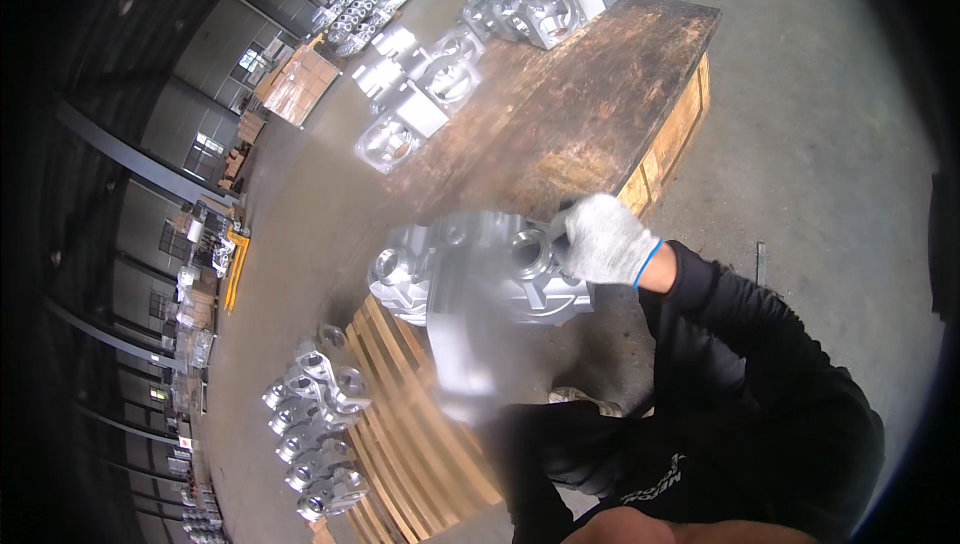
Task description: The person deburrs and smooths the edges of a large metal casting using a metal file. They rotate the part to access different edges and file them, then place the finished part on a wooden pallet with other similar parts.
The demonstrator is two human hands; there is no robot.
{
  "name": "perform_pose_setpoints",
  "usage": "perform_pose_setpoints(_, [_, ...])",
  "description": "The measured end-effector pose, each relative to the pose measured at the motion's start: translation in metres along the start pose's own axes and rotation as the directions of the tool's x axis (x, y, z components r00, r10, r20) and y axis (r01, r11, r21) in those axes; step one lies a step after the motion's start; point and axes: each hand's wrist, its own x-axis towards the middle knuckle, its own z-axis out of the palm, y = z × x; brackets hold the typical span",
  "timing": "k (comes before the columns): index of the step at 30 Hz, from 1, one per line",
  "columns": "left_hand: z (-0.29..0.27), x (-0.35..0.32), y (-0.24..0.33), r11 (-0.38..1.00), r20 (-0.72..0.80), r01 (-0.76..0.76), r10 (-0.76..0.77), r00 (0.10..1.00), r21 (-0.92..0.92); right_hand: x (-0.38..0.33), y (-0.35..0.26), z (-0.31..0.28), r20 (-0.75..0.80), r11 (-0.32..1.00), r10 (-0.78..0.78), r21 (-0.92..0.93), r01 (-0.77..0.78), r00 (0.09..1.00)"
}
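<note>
A large silver metal casting (pixel 555 294) with round bored openings hangs in front of me, between the wooden crate and the slatted pallet. My right hand (pixel 606 241), in a light grey knitted glove with a blue cuff edge, is closed on its upper right side, near a threaded-looking round opening. My left arm (pixel 560 436), in a black sleeve, reaches toward the casting's lower end. A pale smear covers that area, so the left hand's fingers cannot be made out. A worn wooden crate (pixel 640 54) stands beyond the casting.
More silver castings (pixel 548 14) stand along the crate's far side, others (pixel 420 94) at its left. A slatted wooden pallet (pixel 430 454) lies below, with several smaller castings (pixel 318 434) at its left. Wrapped boxes (pixel 298 84) and a yellow pallet jack (pixel 236 269) stand farther off.
</note>
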Motion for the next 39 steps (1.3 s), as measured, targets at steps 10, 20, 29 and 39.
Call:
perform_pose_setpoints(10, [-0.005, -0.01, 0.006, 0.999, 0.039, -0.018, 0.016, 0.999, 0.041, 0.006, 0.005, -0.002, -0.126, 0.978, 0.139, 0.176, -0.116, 0.982])
perform_pose_setpoints(20, [-0.008, -0.021, 0.014, 0.997, 0.077, -0.027, 0.022, 0.997, 0.066, 0.004, 0.004, 0.004, -0.043, 0.988, 0.057, 0.146, -0.05, 0.997])
perform_pose_setpoints(29, [0.033, -0.007, 0.006, 0.998, 0.1, -0.031, 0.026, 0.995, 0.049, -0.003, 0.041, 0.002, 0.046, 0.987, -0.142, 0.087, 0.138, 0.989])
perform_pose_setpoints(39, [0.028, -0.008, 0.018, 0.996, 0.131, -0.063, 0.054, 0.99, 0.066, -0.015, 0.07, -0.016, 0.035, 0.947, -0.288, 0.157, 0.279, 0.957])
